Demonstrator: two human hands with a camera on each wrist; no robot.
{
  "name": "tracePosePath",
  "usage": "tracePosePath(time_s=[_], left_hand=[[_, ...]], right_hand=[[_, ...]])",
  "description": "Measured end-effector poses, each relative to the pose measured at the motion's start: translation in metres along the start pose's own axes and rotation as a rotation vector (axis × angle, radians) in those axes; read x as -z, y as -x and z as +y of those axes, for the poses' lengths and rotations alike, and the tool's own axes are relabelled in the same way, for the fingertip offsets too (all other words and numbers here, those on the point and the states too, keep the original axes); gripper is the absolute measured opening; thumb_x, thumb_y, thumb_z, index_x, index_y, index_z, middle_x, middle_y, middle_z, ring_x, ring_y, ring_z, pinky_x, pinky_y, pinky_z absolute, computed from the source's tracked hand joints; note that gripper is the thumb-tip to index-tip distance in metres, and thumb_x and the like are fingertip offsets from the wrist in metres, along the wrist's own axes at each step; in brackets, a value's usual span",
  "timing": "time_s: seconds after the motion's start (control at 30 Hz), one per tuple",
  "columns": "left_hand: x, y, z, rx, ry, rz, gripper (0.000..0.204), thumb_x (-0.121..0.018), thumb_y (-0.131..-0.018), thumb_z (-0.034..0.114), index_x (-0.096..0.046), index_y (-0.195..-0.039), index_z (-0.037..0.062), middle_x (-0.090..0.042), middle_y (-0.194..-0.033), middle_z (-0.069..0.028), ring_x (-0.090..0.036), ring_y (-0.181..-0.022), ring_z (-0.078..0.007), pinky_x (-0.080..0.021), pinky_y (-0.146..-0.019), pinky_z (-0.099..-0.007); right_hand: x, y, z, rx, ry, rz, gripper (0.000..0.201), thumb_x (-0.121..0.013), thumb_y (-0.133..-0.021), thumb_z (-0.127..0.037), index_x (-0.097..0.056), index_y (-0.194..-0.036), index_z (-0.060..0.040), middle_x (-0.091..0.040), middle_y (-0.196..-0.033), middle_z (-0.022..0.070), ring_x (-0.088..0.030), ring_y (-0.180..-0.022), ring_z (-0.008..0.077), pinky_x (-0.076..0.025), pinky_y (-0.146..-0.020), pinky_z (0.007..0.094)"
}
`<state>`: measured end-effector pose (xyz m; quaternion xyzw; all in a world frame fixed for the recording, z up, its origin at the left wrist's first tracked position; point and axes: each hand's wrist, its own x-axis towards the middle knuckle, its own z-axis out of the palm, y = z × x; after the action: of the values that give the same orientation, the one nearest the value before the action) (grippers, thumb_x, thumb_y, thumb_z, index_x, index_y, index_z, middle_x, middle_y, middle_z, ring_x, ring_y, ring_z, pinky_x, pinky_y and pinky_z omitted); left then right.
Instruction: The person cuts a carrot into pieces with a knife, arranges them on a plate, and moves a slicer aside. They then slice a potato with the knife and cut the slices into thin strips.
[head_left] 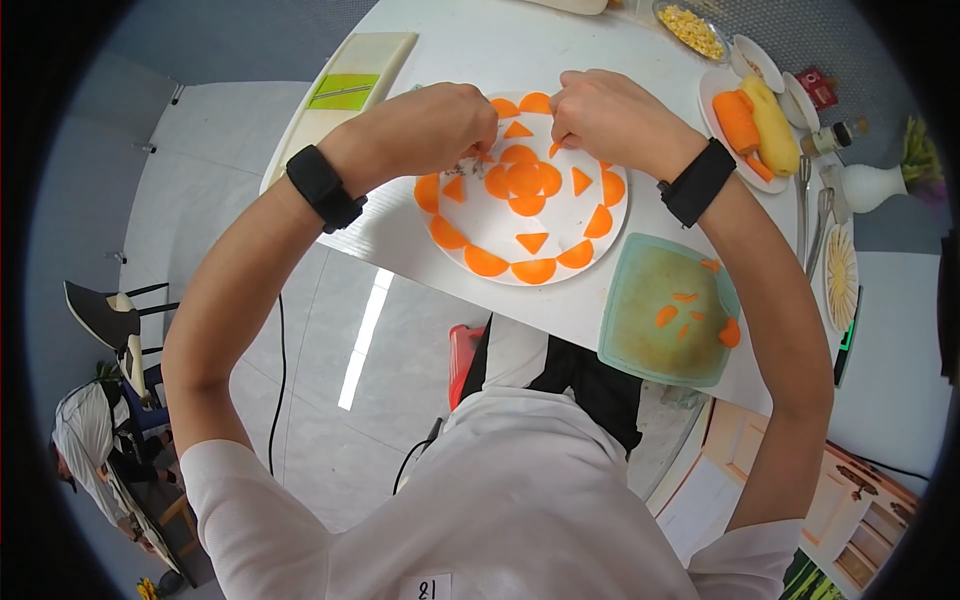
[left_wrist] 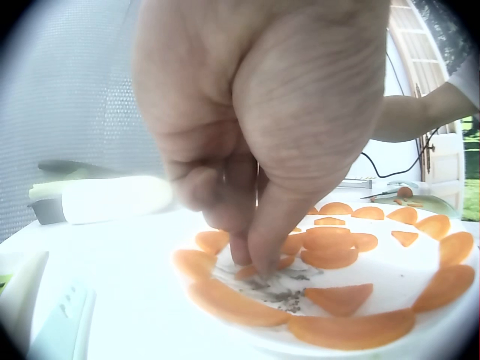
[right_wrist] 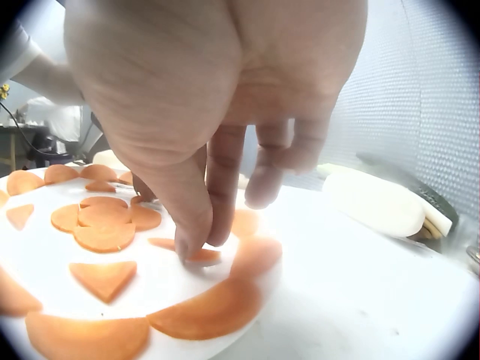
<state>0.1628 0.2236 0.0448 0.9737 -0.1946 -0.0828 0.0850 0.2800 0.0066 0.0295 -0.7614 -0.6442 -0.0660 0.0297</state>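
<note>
Left hand (head_left: pixel 445 128) and right hand (head_left: pixel 607 118) both reach down over a large white plate (head_left: pixel 490 232) at the upper middle of the head view. Thumb and forefinger of the left pinch a small carrot piece (left_wrist: pixel 246 272) low against the plate, beside a dark printed pattern (left_wrist: pixel 289 294), its other fingers curled in. Thumb and forefinger of the right pinch a thin carrot sliver (right_wrist: pixel 202 256) at the plate's upper right part, the remaining fingers loosely bent and apart from it.

Between and below the hands, overlapping carrot rounds (head_left: pixel 524 180) form a flower at the plate's middle. Carrot triangles (head_left: pixel 531 242) lie around that flower, and half-round carrot slices (head_left: pixel 487 262) run along the rim.

A pale green cutting board (head_left: pixel 650 352), lower right of the plate, bears carrot scraps (head_left: pixel 667 316). Toward the upper right, a smaller white plate (head_left: pixel 708 88) holds an orange carrot (head_left: pixel 736 122) and a long yellow vegetable (head_left: pixel 769 125); above it sits a dish of yellow bits (head_left: pixel 690 30). A white vase (head_left: pixel 873 188) stands at the right, above a plate of pale sticks (head_left: pixel 840 268). At the upper left, a green slicer (head_left: pixel 345 92) lies on a pale board (head_left: pixel 392 50).
</note>
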Motion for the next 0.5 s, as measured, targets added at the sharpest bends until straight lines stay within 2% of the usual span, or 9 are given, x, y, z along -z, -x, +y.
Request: tracePosePath(time_s=[0.3,0.4,0.5], left_hand=[[0.0005,-0.001,0.0012,0.017,-0.01,-0.022,0.015,-0.068,-0.088,0.003,-0.08,-0.096,0.0033,-0.073,-0.101,-0.0117,-0.067,-0.096,-0.0276,-0.054,-0.089,-0.0342],[0.0035,0.0001,0.0021,0.009,-0.023,-0.035,0.015,-0.071,-0.087,0.003,-0.08,-0.099,0.0034,-0.074,-0.103,-0.0118,-0.068,-0.098,-0.0281,-0.055,-0.09,-0.0343],[0.0075,0.0044,0.0037,0.016,-0.031,0.021,0.017,-0.074,-0.086,0.003,-0.079,-0.102,0.0029,-0.074,-0.105,-0.0123,-0.068,-0.099,-0.0288,-0.055,-0.091,-0.0348]], right_hand=[[0.0022,-0.0027,-0.0028,0.007,-0.003,-0.003,0.006,-0.072,-0.075,-0.006,-0.075,-0.071,-0.0038,-0.069,-0.086,0.0175,-0.069,-0.083,0.0339,-0.056,-0.072,0.041],[0.002,-0.0031,-0.0034,0.01,0.0,0.009,0.005,-0.072,-0.075,-0.005,-0.075,-0.072,-0.004,-0.069,-0.083,0.0171,-0.068,-0.083,0.0337,-0.056,-0.073,0.0414],[0.0054,-0.0052,-0.0033,-0.032,-0.014,-0.061,0.004,-0.072,-0.075,-0.005,-0.075,-0.074,-0.0038,-0.068,-0.079,0.0163,-0.068,-0.084,0.0333,-0.055,-0.073,0.0414]])
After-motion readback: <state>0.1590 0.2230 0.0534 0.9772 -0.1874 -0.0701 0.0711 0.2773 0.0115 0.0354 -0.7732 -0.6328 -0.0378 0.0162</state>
